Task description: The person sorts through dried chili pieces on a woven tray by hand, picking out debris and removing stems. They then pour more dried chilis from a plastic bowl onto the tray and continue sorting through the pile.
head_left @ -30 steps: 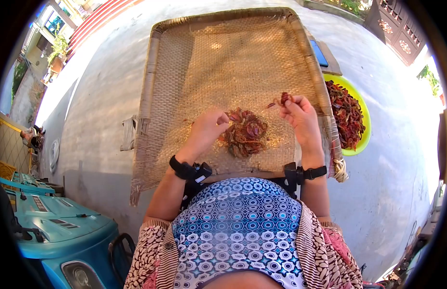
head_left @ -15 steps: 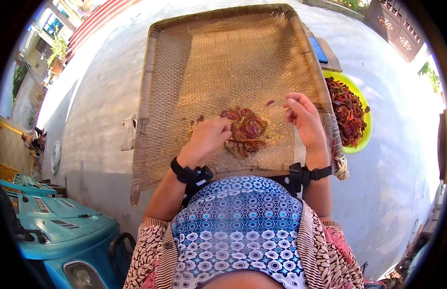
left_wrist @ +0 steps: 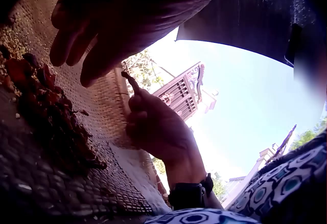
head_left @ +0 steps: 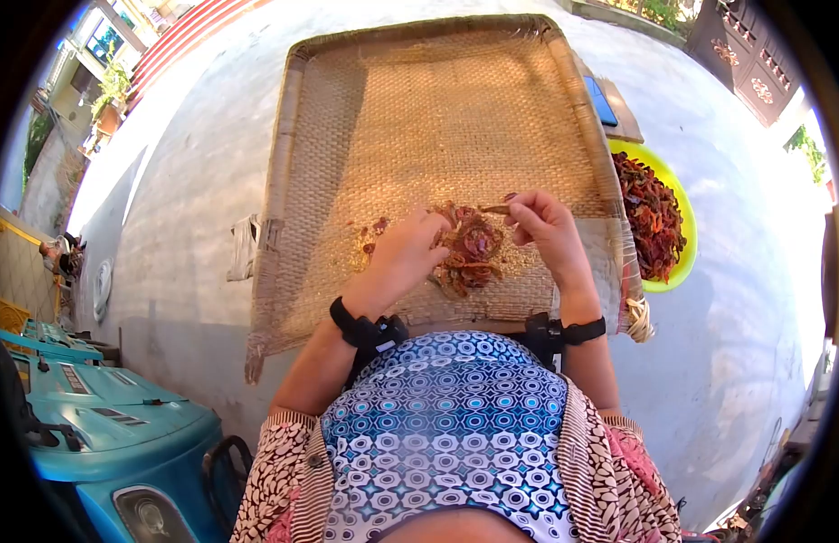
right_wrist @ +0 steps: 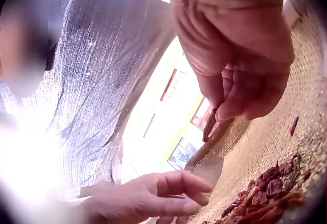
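Observation:
Dark red dried peppers lie in a pile (head_left: 478,242) on a woven tray (head_left: 419,118). My right hand (head_left: 555,237) pinches one thin brownish pepper (head_left: 494,209) between thumb and fingertips, just above the pile's right side; the right wrist view shows this pepper (right_wrist: 209,126) pointing down from the fingertips. At the pile's left edge is my left hand (head_left: 403,253). Its fingers (left_wrist: 66,45) hang loosely extended in the left wrist view, and nothing shows between them. Pale seeds and small red bits are scattered round the pile.
A yellow-green basin (head_left: 689,249) full of dried peppers stands right of the tray. Beyond it a blue phone (head_left: 600,101) lies on a board. The tray has a raised rim (head_left: 279,154). A teal vehicle (head_left: 121,421) is at lower left.
The curled red pepper has left my right hand, which came back left and now pinches a thinner one. My left hand shifted slightly right, toward the pile.

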A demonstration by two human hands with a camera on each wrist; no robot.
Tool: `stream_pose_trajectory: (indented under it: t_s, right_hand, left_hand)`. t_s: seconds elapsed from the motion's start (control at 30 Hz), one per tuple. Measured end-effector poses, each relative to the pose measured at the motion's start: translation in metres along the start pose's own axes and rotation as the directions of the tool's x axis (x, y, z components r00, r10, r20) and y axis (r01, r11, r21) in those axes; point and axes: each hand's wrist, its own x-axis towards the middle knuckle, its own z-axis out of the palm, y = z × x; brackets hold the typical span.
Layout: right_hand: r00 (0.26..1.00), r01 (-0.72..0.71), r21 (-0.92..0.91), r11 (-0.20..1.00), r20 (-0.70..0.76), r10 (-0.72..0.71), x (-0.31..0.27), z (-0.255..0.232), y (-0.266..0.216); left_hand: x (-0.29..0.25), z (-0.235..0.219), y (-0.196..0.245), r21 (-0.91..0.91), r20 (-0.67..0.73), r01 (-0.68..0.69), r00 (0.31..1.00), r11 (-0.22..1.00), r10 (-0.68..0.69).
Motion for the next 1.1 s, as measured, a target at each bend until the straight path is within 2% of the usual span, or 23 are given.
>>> stream_pose_trajectory:
  t_s: [0.03,0.1,0.13,0.17,0.23,0.33,0.43,0.47,0.5,0.57,0.67,0.77,0.87,0.97,1.03,1.07,1.1]
  right_hand:
    - [0.994,0.033,0.065,0.997,-0.105,-0.026,0.0,-0.011,-0.004]
    - [0.952,0.142,0.209,0.968,-0.296,-0.076,0.001,-0.037,-0.007]
    - [0.916,0.193,0.302,0.934,-0.396,-0.061,0.003,-0.054,-0.005]
    - [0.88,0.284,0.389,0.877,-0.469,-0.077,0.004,-0.069,-0.003]
    - [0.782,0.423,0.631,0.651,-0.616,0.089,0.003,-0.086,-0.01]
    - [0.81,0.35,0.666,0.659,-0.568,0.144,-0.003,-0.089,-0.009]
    - [0.923,0.146,0.342,0.928,-0.384,-0.004,-0.012,-0.048,-0.01]
    - [0.976,0.072,0.198,0.977,-0.214,-0.029,-0.014,-0.036,-0.009]
    - [0.999,0.027,0.039,0.999,-0.035,-0.025,-0.015,-0.025,-0.009]
    - [0.988,0.04,-0.293,0.955,0.155,0.006,-0.018,0.003,-0.01]
    - [0.94,0.254,-0.293,0.922,0.298,-0.164,-0.014,0.019,0.008]
    - [0.953,0.113,-0.246,0.963,0.301,-0.035,-0.014,0.022,0.006]
    - [0.964,0.047,-0.147,0.988,0.266,-0.007,-0.017,0.019,0.004]
    - [0.988,0.03,-0.179,0.983,0.156,-0.002,-0.015,0.003,-0.002]
    - [0.999,0.007,-0.149,0.989,-0.046,-0.014,-0.009,-0.018,-0.002]
    - [0.988,0.031,-0.031,0.999,-0.151,-0.035,-0.007,-0.03,-0.002]
    - [0.965,0.066,0.084,0.994,-0.258,-0.043,-0.005,-0.042,-0.003]
  left_hand:
    - [-0.003,0.018,-0.045,-0.199,-0.007,-0.043,0.999,0.979,0.042]
    - [-0.004,0.02,-0.05,-0.146,0.084,-0.034,0.995,0.989,0.047]
    - [-0.002,0.006,-0.011,0.108,0.178,-0.004,0.984,0.994,-0.015]
    - [-0.001,-0.001,0.009,0.357,0.252,0.001,0.963,0.934,-0.098]
    - [-0.001,0.001,0.004,0.368,0.243,-0.008,0.966,0.93,-0.088]
    - [-0.001,0.005,-0.002,0.374,0.216,-0.048,0.976,0.926,-0.037]
    - [0.003,0.002,0.008,0.344,0.19,-0.029,0.981,0.938,-0.04]
    - [0.005,0.001,0.011,0.33,0.182,-0.01,0.982,0.944,-0.054]
    - [0.006,0.001,0.011,0.294,0.169,-0.012,0.985,0.956,-0.04]
    - [0.008,0.0,0.011,0.222,0.139,-0.018,0.99,0.975,-0.013]
    - [0.01,-0.002,0.013,0.144,0.139,-0.044,0.99,0.989,0.024]
    - [0.012,0.001,0.01,-0.041,0.176,0.069,0.982,0.997,-0.061]
    - [0.013,0.003,0.021,-0.286,0.252,0.34,0.929,0.896,-0.272]
    - [0.013,0.012,0.015,-0.289,0.161,0.203,0.974,0.936,-0.161]
    - [0.011,0.013,0.008,-0.047,0.185,0.078,0.98,0.996,-0.068]
    - [0.011,0.012,0.006,0.074,0.206,0.008,0.978,0.997,-0.023]
    - [0.011,0.012,0.008,0.13,0.247,0.022,0.968,0.991,-0.054]
